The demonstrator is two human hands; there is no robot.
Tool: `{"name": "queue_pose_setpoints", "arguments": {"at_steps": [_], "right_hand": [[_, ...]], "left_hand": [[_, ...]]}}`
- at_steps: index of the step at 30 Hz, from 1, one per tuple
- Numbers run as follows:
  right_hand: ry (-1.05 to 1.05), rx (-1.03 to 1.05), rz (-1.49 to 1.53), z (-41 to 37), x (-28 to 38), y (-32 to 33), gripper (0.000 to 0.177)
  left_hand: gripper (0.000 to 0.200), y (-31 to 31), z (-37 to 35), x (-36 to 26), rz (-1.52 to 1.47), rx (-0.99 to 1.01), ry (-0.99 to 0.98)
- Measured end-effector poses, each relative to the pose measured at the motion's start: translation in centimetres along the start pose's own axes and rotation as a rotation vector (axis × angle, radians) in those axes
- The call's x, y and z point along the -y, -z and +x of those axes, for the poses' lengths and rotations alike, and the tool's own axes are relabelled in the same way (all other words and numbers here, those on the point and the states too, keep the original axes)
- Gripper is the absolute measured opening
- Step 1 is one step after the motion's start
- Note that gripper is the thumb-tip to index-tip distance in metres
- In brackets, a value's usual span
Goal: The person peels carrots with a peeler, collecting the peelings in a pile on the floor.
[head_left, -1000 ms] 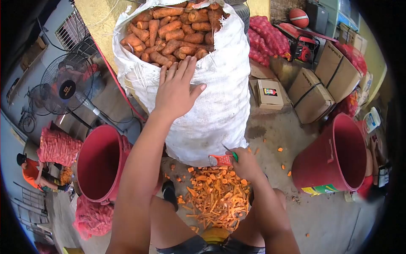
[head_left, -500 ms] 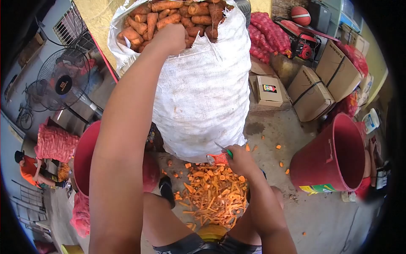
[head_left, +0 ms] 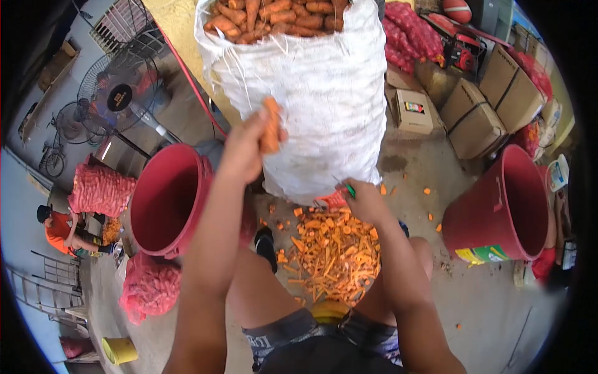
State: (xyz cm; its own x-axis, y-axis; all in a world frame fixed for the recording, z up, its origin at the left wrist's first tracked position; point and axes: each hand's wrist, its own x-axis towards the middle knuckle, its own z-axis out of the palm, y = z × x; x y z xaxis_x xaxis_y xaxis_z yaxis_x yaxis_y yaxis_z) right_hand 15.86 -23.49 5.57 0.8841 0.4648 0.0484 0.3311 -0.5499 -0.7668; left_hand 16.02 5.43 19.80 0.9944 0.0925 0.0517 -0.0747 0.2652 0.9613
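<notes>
My left hand (head_left: pixel 248 144) is closed around an unpeeled carrot (head_left: pixel 271 128), in front of the white woven sack (head_left: pixel 324 106). Carrots (head_left: pixel 274 15) fill the sack's open top. Lower down, my right hand (head_left: pixel 369 202) grips a small green-handled knife (head_left: pixel 351 189), its thin blade pointing up and left. A red tool (head_left: pixel 332 199), like a peeler, shows beside that hand; its grip is partly hidden. Under the right hand, orange carrot peelings and cut ends (head_left: pixel 333 249) lie heaped on the floor between my legs.
A large red bin (head_left: pixel 168 199) stands at the left and another red bin (head_left: pixel 492 212) at the right. Beyond the left one are a fan (head_left: pixel 118 96), a red mesh sack (head_left: pixel 149 283) and a seated person (head_left: pixel 61 230). Cardboard boxes (head_left: pixel 473 118) sit at right.
My left hand has come out of the sack's mouth, down and toward me, with a carrot in it. The right hand keeps the knife. The whole view has shifted somewhat.
</notes>
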Motion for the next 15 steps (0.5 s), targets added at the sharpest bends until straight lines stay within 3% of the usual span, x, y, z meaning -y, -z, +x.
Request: {"name": "queue_pose_setpoints", "arguments": {"at_steps": [2, 8, 11, 15], "right_hand": [[0.022, 0.015, 0.021, -0.6, 0.3, -1.2, 0.026], [0.095, 0.081, 0.015, -2.1, 1.5, -4.2, 0.030], [0.027, 0.164, -0.111, -2.5, 2.6, -5.6, 0.038], [0.047, 0.162, -0.197, -3.0, 3.8, -6.8, 0.035]], "left_hand": [[0.045, -0.3, -4.6, 5.6, 0.019, -0.030, 0.152], [0.044, -0.1, -12.7, 15.1, 0.320, -0.072, 0.241], [0.039, -0.2, -14.4, 16.9, 0.536, -0.159, 0.147], [0.034, -0.6, -15.9, 16.7, 0.770, -0.207, -0.001]]}}
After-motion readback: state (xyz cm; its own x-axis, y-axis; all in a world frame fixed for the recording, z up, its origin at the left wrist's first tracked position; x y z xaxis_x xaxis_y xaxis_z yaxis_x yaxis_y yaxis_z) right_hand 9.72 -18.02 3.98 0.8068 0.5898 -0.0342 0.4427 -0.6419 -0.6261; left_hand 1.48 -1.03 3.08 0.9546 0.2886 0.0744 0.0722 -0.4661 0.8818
